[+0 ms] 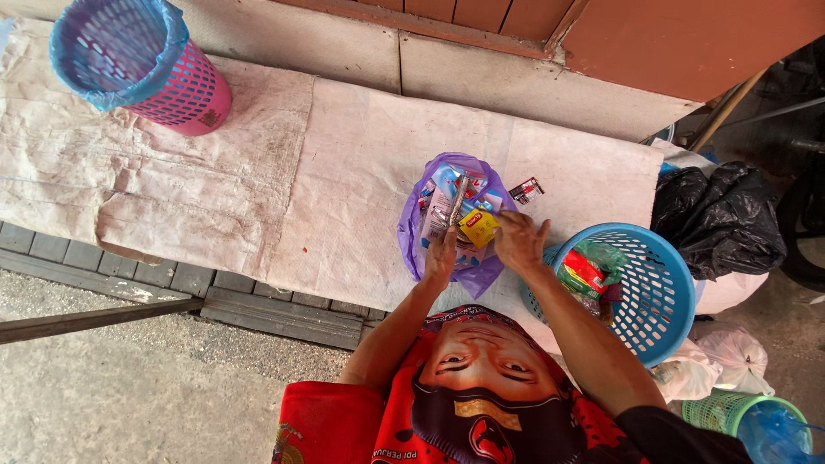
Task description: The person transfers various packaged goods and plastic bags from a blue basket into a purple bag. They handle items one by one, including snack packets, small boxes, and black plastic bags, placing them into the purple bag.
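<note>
Head view: nearest the cam is the person's red printed shirt (481,404) filling the bottom edge, w/ both forearms reaching up from it over a pale woven mat (344,172) spread on the ground. Left hand (441,256) is up near the mat's front edge, fingers pressed together & straight, pinching a long flat whitish packet (445,210) that stands on end above it. Right hand (519,241) sits just beside it, fingers curled down, tips touching a small yellow packet (478,228); can't tell if it truly grips it. Both packets lie over an open purple plastic bag (412,232) stuffed w/ mixed wrappers, approx at the mat's front-right part. A small dark wrapper (526,190) lies alone on the mat just beyond the bag. Blue lattice basket (666,296) sits at the mat's right edge, close by the right forearm, w/ green & red packaging inside. Black plastic bag (718,219) is past the right edge, beside the basket. Pink basket w/ a blue liner (137,64) stands at the mat's far-left corner, well apart from the hands. Green basket (730,412) & whitish bags (730,357) sit off the mat, bottom right.
</note>
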